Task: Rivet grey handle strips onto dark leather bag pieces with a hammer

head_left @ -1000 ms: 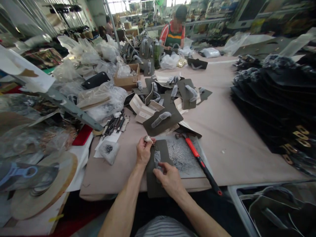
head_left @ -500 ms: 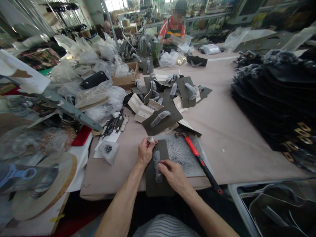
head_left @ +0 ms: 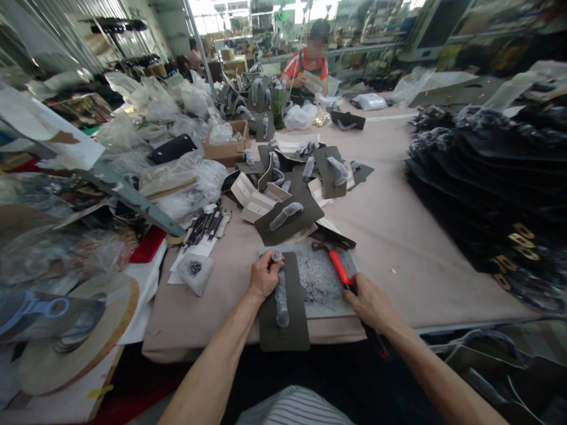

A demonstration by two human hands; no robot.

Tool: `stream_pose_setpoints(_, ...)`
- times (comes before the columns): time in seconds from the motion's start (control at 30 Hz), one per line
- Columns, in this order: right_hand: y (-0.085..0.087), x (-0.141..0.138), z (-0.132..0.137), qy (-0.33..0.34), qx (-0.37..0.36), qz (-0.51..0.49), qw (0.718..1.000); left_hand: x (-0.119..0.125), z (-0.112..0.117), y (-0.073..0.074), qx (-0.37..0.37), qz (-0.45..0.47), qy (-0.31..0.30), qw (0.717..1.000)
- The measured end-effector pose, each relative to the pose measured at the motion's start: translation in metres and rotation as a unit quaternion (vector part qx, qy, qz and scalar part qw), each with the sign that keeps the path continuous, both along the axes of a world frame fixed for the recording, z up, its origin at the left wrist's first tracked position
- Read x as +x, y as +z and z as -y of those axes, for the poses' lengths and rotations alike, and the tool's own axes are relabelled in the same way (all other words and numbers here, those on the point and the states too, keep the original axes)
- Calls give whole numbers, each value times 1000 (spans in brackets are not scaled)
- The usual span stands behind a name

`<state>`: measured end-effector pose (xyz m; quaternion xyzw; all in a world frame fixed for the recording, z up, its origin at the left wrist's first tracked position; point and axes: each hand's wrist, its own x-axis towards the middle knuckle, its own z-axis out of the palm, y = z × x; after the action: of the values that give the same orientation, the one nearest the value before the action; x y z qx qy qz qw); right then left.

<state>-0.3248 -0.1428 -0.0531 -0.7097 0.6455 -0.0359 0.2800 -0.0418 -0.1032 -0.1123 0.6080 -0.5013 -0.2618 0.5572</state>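
Note:
A dark olive flat panel (head_left: 290,321) with a plastic-wrapped handle (head_left: 282,301) lies at the table's near edge, partly on a scuffed metal plate (head_left: 319,280). My left hand (head_left: 264,277) is closed round a small round punch-like tool (head_left: 277,256), held upright on the panel's far end. My right hand (head_left: 370,302) is wrapped round the red and black hammer (head_left: 340,268), whose head rests on the plate.
More olive panels with wrapped handles (head_left: 287,215) are piled just beyond the plate. Plastic bags and a cardboard box (head_left: 228,150) crowd the left. A tall stack of dark pieces (head_left: 487,171) fills the right. A person in red (head_left: 308,62) works at the far end.
My right hand has left the wrapped handle and moved right to grip the hammer. My left hand has set its small tool down upright on the panel's far end.

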Motion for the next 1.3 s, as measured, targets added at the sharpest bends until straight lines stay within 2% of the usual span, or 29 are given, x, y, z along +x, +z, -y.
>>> stream_pose_setpoints(0.03,5,2,1,-46,84,97,991,0,0,0,0,2,-6,1000)
stream_pose_setpoints(0.07,11,5,1,-93,176,198,960,0,0,-1,1,2,-12,1000)
stream_pose_setpoints(0.13,26,13,-2,-163,319,342,869,1,-1,-2,6,2,-19,1000)
stream_pose_setpoints(0.17,35,19,-5,-175,351,370,842,1,-1,-3,7,2,-21,1000)
stream_pose_setpoints(0.2,43,25,-9,-173,350,374,841,1,-1,-5,8,1,-21,1000)
stream_pose_setpoints(0.23,52,31,-14,-154,312,363,864,1,-1,-6,8,-1,-20,1000)
stream_pose_setpoints(0.27,60,37,-18,-114,246,343,899,1,-1,-7,7,-2,-18,1000)
stream_pose_setpoints(0.3,66,43,-22,-59,153,317,934,1,-1,-9,7,-2,-16,1000)
stream_pose_setpoints(0.33,72,48,-25,-2,43,285,957,1,0,-9,8,-2,-14,1000)
stream_pose_setpoints(0.37,75,53,-27,50,-65,248,965,1,-1,-10,9,-1,-13,1000)
stream_pose_setpoints(0.4,78,56,-28,92,-151,207,962,1,-1,-10,10,0,-12,1000)
stream_pose_setpoints(0.43,79,59,-28,129,-206,161,957,1,-1,-10,11,1,-11,1000)
stream_pose_setpoints(0.47,80,61,-27,163,-231,112,953,1,-1,-9,12,2,-10,1000)
stream_pose_setpoints(0.57,91,64,-22,246,-213,-5,946,1,-1,-8,13,1,-12,1000)
stream_pose_setpoints(0.63,107,66,-20,248,-242,2,938,1,-1,-8,12,-3,-12,1000)
stream_pose_setpoints(0.73,125,71,-23,152,-361,127,911,1,-1,-11,12,-10,-10,1000)
stream_pose_setpoints(0.8,120,74,-26,115,-405,171,891,0,-1,-11,14,-14,-8,1000)
stream_pose_setpoints(0.83,113,74,-27,132,-395,151,897,0,-1,-11,15,-16,-9,1000)
stream_pose_setpoints(0.93,84,67,-27,237,-258,-9,936,0,-1,-10,17,-20,-16,1000)
stream_pose_setpoints(0.97,75,63,-25,246,-209,-54,945,-1,-1,-9,18,-22,-18,999)
stream_pose_setpoints(1.03,62,49,-17,218,-148,-86,961,-1,-1,-7,16,-26,-17,999)
stream_pose_setpoints(1.2,25,10,7,160,-55,-48,984,-1,-1,-3,10,-47,-16,999)
stream_pose_setpoints(1.27,10,4,9,144,-75,-76,984,-1,-2,-2,9,-55,-13,998)
stream_pose_setpoints(1.3,5,6,7,145,-116,-87,979,-1,-2,-2,8,-59,-11,998)
